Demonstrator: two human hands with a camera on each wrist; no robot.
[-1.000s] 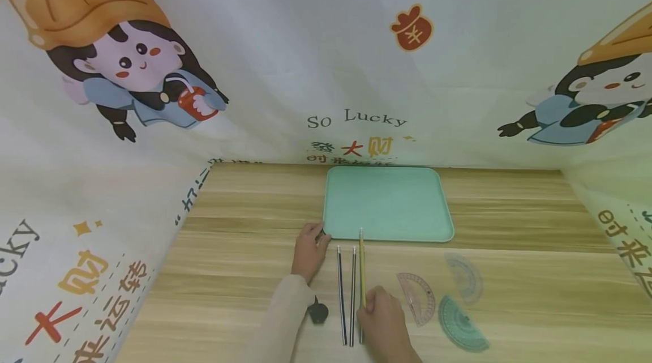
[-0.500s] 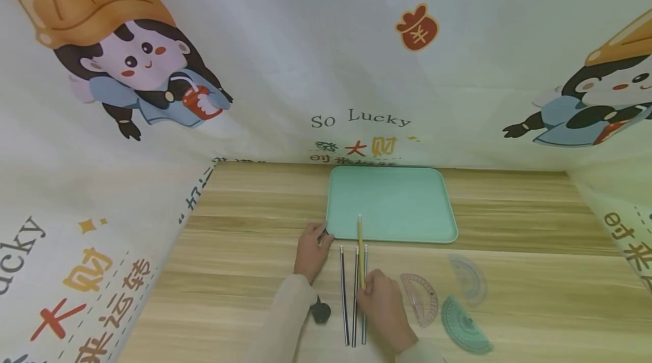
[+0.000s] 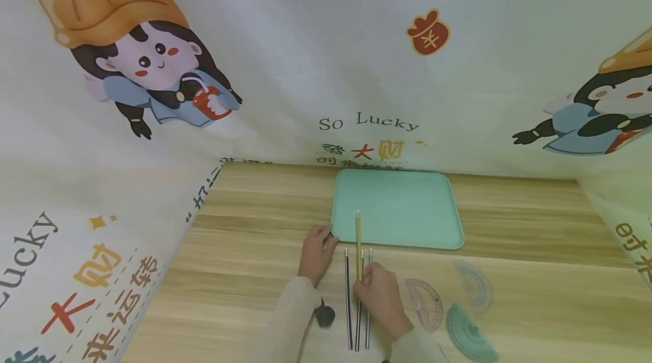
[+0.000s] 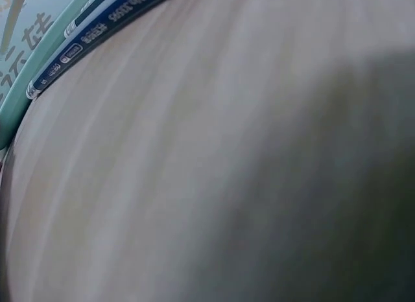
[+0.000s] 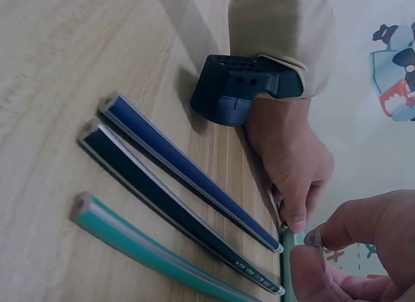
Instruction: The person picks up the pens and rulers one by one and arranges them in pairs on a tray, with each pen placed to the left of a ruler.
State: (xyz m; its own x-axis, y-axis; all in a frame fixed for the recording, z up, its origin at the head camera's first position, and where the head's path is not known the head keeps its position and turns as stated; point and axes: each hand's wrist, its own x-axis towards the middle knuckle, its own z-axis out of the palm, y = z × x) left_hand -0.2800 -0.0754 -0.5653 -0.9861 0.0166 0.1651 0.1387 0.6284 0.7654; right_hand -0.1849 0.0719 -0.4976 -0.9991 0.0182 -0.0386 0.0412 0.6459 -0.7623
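Observation:
My right hand (image 3: 379, 295) pinches a yellow pencil (image 3: 358, 238) between thumb and fingers; its eraser end reaches over the near edge of a mint-green tray (image 3: 397, 204). In the right wrist view the pencil's grey tip (image 5: 314, 238) shows between the fingertips. At the tray's near left corner, my left hand (image 3: 314, 252) grips the edge with thumb and fingers. Three pencils lie side by side below the tray: a blue pencil (image 5: 188, 169), a dark pencil (image 5: 175, 205) and a teal pencil (image 5: 149, 253). Their eraser ends point at the tray.
Right of the right hand lie a pink protractor (image 3: 425, 303), a clear protractor (image 3: 476, 286) and a green protractor (image 3: 468, 334). A black wrist camera (image 3: 324, 315) is on the left wrist. Printed cloth walls (image 3: 285, 68) enclose the wooden table (image 3: 244, 227) behind and at the sides.
My right hand has lifted the yellow pencil away from the row and moved it up and left, further over the tray. The left hand stays at the tray corner.

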